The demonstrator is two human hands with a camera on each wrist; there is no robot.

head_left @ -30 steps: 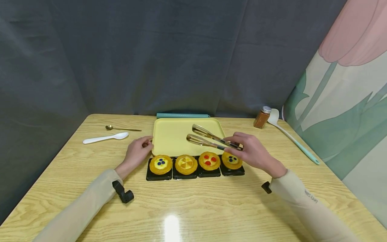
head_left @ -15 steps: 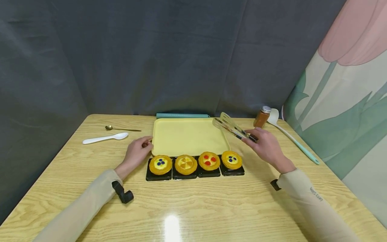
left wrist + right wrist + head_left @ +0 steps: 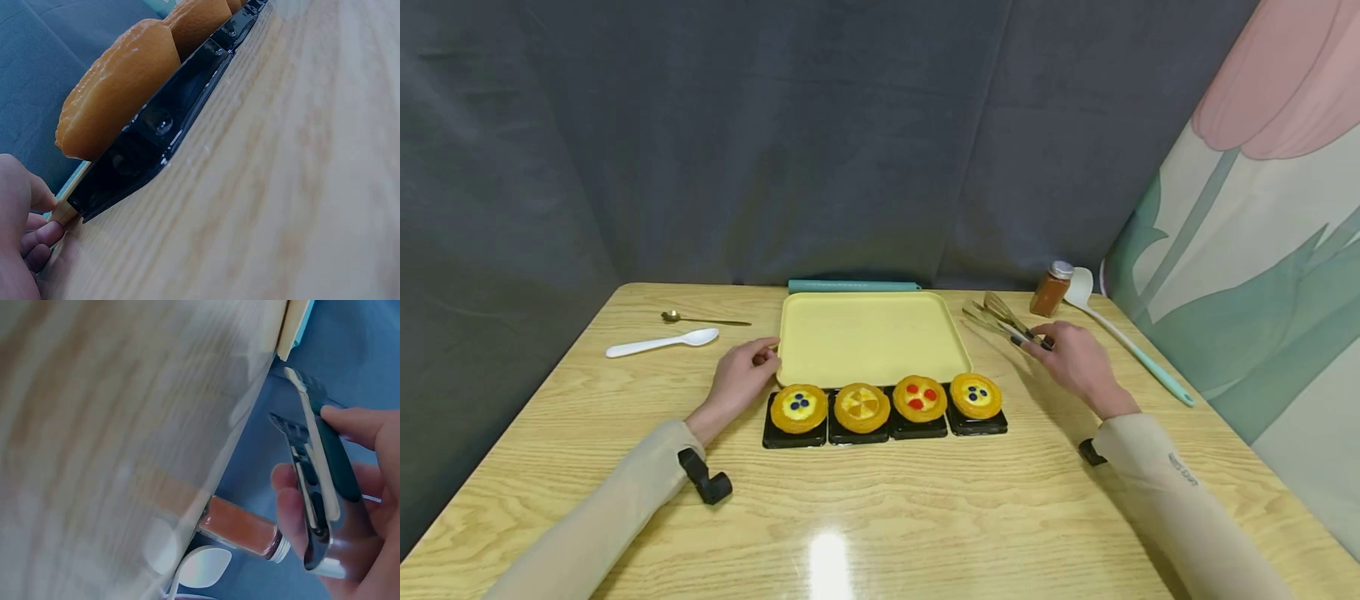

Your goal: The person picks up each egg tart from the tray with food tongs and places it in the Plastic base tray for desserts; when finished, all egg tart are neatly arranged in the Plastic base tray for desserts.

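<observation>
My left hand [image 3: 741, 375] pinches the left edge of the yellow tray [image 3: 872, 333], thumb and fingers at its rim. My right hand [image 3: 1078, 358] grips metal tongs [image 3: 339, 465] by their dark-padded arms, thumb on one side and fingers on the other. The tong tips are spread with nothing between them, pointing away over the tabletop between tray and spice jar. Along the tray's near side stands a row of tarts on black square bases: a blue-dotted tart [image 3: 800, 408], an orange-wedge tart [image 3: 862, 408], a red-topped tart [image 3: 919, 399] and another blue-dotted one.
A white spoon [image 3: 662, 342] and a thin gold spoon [image 3: 703, 319] lie at the left. A teal roll [image 3: 853, 286] lies behind the tray. The spice jar [image 3: 1052, 289] stands at the back right, beside a white-headed ladle [image 3: 1131, 350] with a mint handle.
My right hand has carried the tongs from above the tray to the right, off it and down toward the tabletop. The left hand, tray and tarts stay put.
</observation>
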